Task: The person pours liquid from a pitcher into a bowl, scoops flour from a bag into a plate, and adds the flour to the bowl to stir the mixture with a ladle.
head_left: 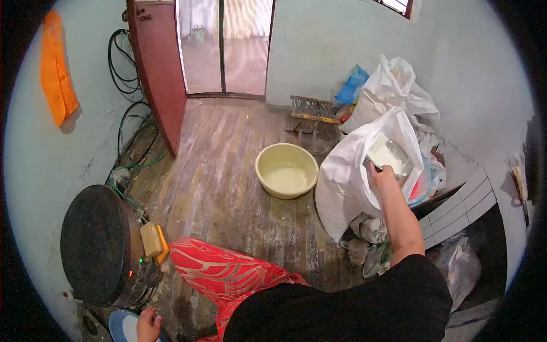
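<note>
My right hand (383,174) is closed round the dark handle of a scoop or bowl, whose exact form is unclear, inside the mouth of an open white sack (340,176). White powder (390,155) shows in the sack just beyond the fingers. A pale yellow basin (286,171) stands on the floor left of the sack, with a little pale material at its bottom. Down at the lower left, my left hand (149,326) has its fingers curled beside a blue and white round object (126,326); whether it holds anything is hidden.
A round black-topped appliance (96,245) stands at the left, with cables by the wall. Behind the open sack is another white sack (379,94). A low wooden rack (312,108) sits near the back wall. The red door (159,68) stands open. A tiled ledge (461,208) is at the right.
</note>
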### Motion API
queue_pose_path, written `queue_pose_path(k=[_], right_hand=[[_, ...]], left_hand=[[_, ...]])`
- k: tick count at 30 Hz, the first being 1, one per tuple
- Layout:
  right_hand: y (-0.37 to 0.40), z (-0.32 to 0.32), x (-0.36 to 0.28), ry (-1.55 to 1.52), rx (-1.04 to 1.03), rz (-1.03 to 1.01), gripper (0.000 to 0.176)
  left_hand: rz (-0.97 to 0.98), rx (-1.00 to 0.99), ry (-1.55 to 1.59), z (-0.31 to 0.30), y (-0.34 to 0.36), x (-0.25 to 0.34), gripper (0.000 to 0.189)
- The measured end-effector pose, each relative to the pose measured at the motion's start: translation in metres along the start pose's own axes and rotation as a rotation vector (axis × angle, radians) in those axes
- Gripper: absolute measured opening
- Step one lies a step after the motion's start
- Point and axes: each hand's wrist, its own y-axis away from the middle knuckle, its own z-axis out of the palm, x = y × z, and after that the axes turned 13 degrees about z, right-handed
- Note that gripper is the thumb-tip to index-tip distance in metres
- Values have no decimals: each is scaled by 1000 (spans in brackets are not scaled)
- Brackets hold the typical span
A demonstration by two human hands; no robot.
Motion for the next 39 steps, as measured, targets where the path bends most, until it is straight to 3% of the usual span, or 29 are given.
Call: queue_pose_path(k=[1, 7, 9, 14, 16, 18, 21, 26, 28, 30, 31, 32, 33, 34, 37, 38, 39], right_hand=[[6, 2, -3, -286, -67, 79, 29], [33, 10, -18, -331, -39, -95, 27], [56, 15, -26, -302, -94, -9, 29], [116, 50, -10, -158, -202, -217, 33], [131, 61, -4, -94, -278, -183, 34], [167, 81, 15, -18, -340, -140, 34], [213, 106, 53, 115, -433, -86, 33], [245, 131, 125, 413, -635, 257, 34], [268, 139, 163, 509, -743, 448, 34], [298, 143, 207, 621, -780, 495, 28], [282, 146, 222, 687, -820, 735, 26], [272, 144, 241, 783, -865, 669, 32], [294, 145, 269, 755, -876, 848, 30], [317, 144, 298, 847, -898, 846, 29], [346, 133, 361, 1092, -856, 902, 25], [380, 124, 381, 1202, -907, 851, 23], [375, 120, 408, 1301, -943, 973, 23]], left_hand=[[5, 4, 3, -2, 0, 2, 38], [7, 18, -6, -7, -1, 7, 38], [-20, 9, -4, -11, -4, 12, 38], [63, 56, -69, -7, -5, 4, 39], [105, 95, -114, -6, -4, 7, 40], [-6, 130, 135, -10, -5, 21, 32], [71, 97, 4, -7, -4, 18, 34], [87, 39, -30, -6, -3, 31, 36], [181, 131, -77, -1, -4, 36, 30], [131, 47, -85, 11, -4, 32, 29], [96, 77, -74, 18, -1, 33, 27], [58, 44, -68, 36, -2, 22, 25], [45, 21, -94, 51, 0, 15, 24], [-39, -80, -70, 52, -3, 19, 24], [-117, -11, -75, 80, 7, 32, 25], [-142, -141, -69, 87, 6, 33, 25], [-158, -271, -63, 94, 5, 34, 26]])
